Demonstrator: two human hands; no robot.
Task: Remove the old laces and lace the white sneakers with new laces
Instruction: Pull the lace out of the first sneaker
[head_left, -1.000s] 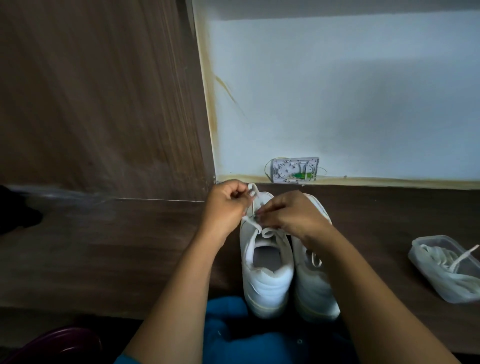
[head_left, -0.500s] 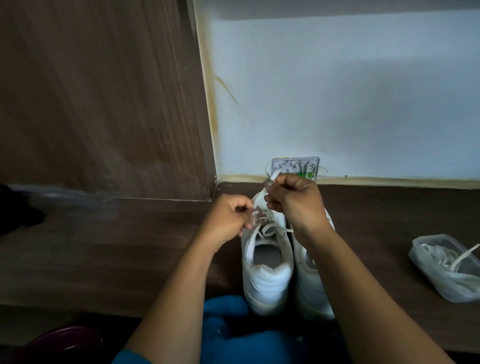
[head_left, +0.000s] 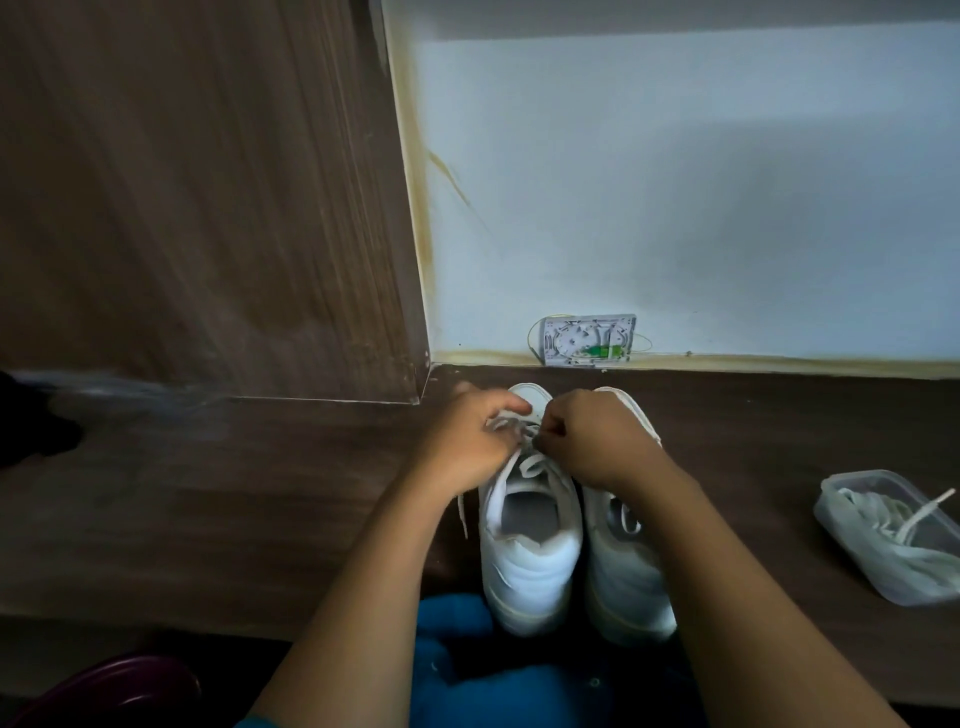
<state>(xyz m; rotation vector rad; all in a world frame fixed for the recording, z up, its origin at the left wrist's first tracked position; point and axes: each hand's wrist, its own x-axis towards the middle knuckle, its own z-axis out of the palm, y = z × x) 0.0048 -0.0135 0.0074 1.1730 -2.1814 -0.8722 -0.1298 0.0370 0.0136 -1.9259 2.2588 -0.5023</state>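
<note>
Two white sneakers stand side by side on the dark wooden surface, heels toward me: the left sneaker (head_left: 527, 561) and the right sneaker (head_left: 623, 571). A white lace (head_left: 530, 462) runs across the left sneaker's eyelets, and one end hangs down its left side. My left hand (head_left: 467, 441) and my right hand (head_left: 592, 436) sit over the front of the left sneaker, fingers curled, each pinching the lace. The toe areas are hidden under my hands.
A clear plastic container (head_left: 852, 545) with several white laces lies at the right. A small white wall box (head_left: 587, 340) sits at the wall base behind the shoes. A wooden panel (head_left: 197, 197) rises at the left. Blue cloth (head_left: 467, 670) lies below the heels.
My right hand came down from near the wall box to the left sneaker's front. My left hand shifted slightly forward, and both hands now meet over the lace.
</note>
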